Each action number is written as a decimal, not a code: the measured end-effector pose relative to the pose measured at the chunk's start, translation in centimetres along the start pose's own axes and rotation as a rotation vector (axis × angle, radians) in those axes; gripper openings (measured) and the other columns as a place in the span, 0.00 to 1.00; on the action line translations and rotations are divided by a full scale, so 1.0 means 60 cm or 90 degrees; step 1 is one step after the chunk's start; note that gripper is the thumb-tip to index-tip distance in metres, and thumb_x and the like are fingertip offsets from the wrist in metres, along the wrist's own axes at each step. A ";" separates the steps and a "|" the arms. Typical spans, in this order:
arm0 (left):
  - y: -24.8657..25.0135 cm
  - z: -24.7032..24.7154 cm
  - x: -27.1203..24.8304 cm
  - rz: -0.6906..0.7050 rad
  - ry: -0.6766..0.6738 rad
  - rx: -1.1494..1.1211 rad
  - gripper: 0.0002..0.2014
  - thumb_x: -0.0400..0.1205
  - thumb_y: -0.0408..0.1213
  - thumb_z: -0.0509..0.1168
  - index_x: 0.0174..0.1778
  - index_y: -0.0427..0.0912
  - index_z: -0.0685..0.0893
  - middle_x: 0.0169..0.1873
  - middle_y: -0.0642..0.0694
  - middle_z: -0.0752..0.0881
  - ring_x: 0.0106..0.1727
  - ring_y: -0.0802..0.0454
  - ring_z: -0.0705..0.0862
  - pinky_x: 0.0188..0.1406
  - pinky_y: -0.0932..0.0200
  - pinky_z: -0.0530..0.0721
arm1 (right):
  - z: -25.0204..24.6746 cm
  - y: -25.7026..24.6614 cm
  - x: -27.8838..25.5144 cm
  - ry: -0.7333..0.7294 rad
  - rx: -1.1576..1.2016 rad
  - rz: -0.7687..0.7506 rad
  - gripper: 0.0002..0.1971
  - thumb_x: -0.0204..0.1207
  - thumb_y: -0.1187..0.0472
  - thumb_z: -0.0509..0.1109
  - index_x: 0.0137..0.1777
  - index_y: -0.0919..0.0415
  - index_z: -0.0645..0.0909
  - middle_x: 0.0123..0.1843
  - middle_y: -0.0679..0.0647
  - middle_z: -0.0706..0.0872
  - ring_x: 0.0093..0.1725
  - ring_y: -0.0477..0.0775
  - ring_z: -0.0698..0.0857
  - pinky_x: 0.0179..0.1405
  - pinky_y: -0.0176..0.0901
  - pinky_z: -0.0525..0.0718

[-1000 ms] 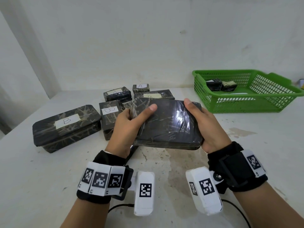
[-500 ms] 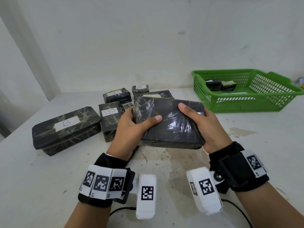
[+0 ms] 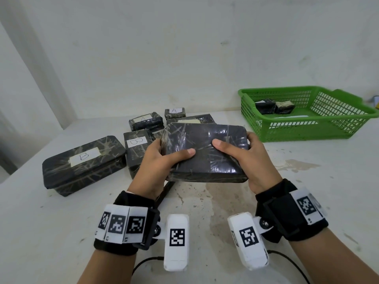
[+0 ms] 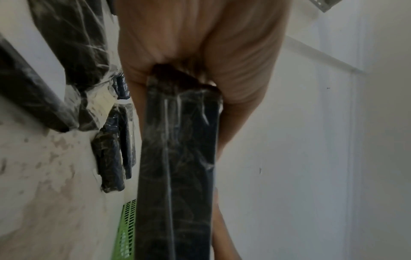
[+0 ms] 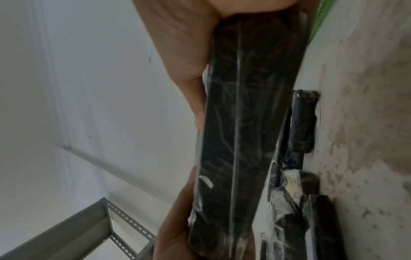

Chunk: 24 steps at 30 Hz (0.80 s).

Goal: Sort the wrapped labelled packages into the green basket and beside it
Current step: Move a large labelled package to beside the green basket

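Note:
Both hands hold one flat black wrapped package [image 3: 205, 146] above the table, its label side hidden. My left hand [image 3: 158, 160] grips its left end, thumb on top; my right hand [image 3: 252, 158] grips its right end, thumb on top. The wrist views show the package edge-on [image 4: 177, 158] [image 5: 242, 123] between thumb and fingers. The green basket [image 3: 303, 130] stands at the back right with two small dark packages [image 3: 272, 106] inside. On the table to the left lie a large package marked B [image 3: 82, 165], a smaller B package [image 3: 136, 146] and packages marked A [image 3: 174, 112].
The white table [image 3: 317, 191] is stained near the middle and bare in front of the basket. A wall runs close behind the packages and basket. A grey metal shelf frame [image 5: 89, 228] shows in the right wrist view.
The held package has tilted flatter and dropped slightly toward me. Both thumbs have slid inward along its top face.

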<state>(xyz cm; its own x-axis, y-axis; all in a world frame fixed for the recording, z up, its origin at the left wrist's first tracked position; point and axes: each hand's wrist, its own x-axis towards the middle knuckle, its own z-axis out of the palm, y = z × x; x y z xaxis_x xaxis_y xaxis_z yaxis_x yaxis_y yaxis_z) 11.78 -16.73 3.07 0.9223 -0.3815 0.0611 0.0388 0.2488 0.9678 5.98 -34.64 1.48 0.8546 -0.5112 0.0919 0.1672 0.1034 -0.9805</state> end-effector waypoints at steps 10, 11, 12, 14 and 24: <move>-0.008 -0.006 0.007 0.004 0.034 0.004 0.32 0.68 0.40 0.80 0.66 0.37 0.80 0.51 0.44 0.92 0.48 0.49 0.92 0.39 0.57 0.90 | -0.002 -0.003 -0.003 -0.056 -0.061 -0.022 0.43 0.52 0.54 0.86 0.70 0.53 0.75 0.59 0.47 0.89 0.54 0.44 0.90 0.54 0.39 0.89; -0.008 -0.004 0.007 -0.002 0.037 -0.010 0.27 0.72 0.39 0.76 0.67 0.36 0.80 0.50 0.45 0.92 0.47 0.51 0.92 0.37 0.58 0.90 | -0.003 -0.003 -0.003 -0.057 -0.059 -0.022 0.43 0.51 0.53 0.85 0.70 0.53 0.75 0.59 0.47 0.89 0.54 0.44 0.90 0.54 0.39 0.89; -0.008 -0.004 0.008 -0.006 0.045 -0.021 0.23 0.76 0.36 0.73 0.67 0.35 0.80 0.50 0.44 0.92 0.45 0.52 0.92 0.36 0.58 0.90 | -0.003 -0.003 -0.002 -0.060 -0.059 -0.022 0.44 0.50 0.53 0.85 0.70 0.53 0.75 0.59 0.47 0.89 0.55 0.44 0.90 0.54 0.40 0.89; -0.008 -0.005 0.011 -0.017 0.060 -0.024 0.18 0.81 0.32 0.69 0.67 0.33 0.80 0.51 0.41 0.91 0.44 0.51 0.92 0.36 0.57 0.91 | -0.003 -0.004 -0.002 -0.081 -0.068 -0.016 0.47 0.49 0.51 0.85 0.72 0.52 0.73 0.61 0.47 0.88 0.57 0.44 0.89 0.57 0.40 0.87; -0.002 -0.014 0.012 0.010 0.071 0.006 0.25 0.78 0.44 0.71 0.69 0.37 0.81 0.59 0.42 0.90 0.60 0.45 0.89 0.64 0.41 0.85 | 0.000 -0.004 -0.007 -0.144 -0.069 -0.049 0.57 0.48 0.58 0.85 0.81 0.46 0.64 0.65 0.47 0.86 0.61 0.43 0.87 0.57 0.37 0.86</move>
<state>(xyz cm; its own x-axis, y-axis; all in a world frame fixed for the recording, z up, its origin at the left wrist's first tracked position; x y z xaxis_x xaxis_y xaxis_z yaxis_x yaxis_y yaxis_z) 12.76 -16.27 2.79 0.9598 -0.2763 0.0494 0.0206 0.2449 0.9693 5.56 -34.46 1.66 0.9316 -0.3090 0.1912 0.1928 -0.0259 -0.9809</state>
